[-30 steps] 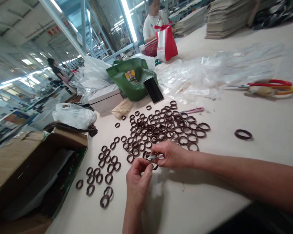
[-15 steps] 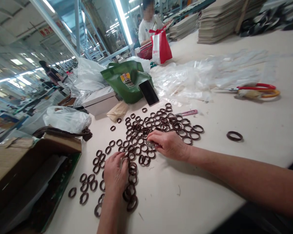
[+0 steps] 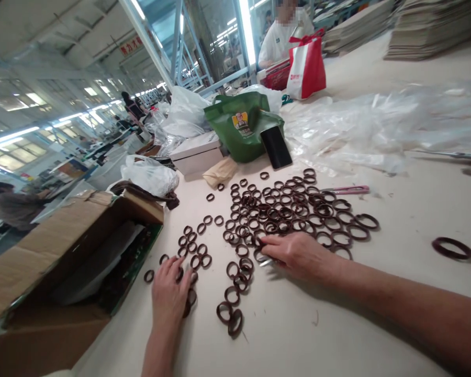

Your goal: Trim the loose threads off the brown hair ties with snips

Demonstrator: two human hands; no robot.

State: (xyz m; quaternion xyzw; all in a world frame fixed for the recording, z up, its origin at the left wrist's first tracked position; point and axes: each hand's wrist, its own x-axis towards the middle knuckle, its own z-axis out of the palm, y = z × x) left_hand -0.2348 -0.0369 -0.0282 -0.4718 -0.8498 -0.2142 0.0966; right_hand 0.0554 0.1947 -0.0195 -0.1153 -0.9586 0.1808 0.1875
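Many small dark brown loops [image 3: 286, 212] lie spread on the pale tabletop, most of them in a loose cluster in the middle. My left hand [image 3: 170, 288] rests over several loops on the left, its fingers apart and curved down, partly hiding those beneath. At the cluster's near edge, my right hand [image 3: 298, 254] is closed around a small silver metal tool [image 3: 265, 262]. Two short metal ends stick out below the fingers; the rest of the tool is hidden. A short string of loops [image 3: 232, 295] trails toward me between the hands.
An open cardboard box [image 3: 74, 324] stands at left. Behind the loops are a green bag [image 3: 239, 141], a phone [image 3: 276, 148], a white box [image 3: 196, 157] and clear plastic bags [image 3: 349, 125]. A pink-handled tool [image 3: 349, 189] and a larger loop [image 3: 452, 248] lie right. A person [image 3: 284, 36] is across the table.
The view has turned left. My left hand has moved left, with some loops now apart from the cluster. My right hand stays by the cluster, and the silver tool's ends show more.
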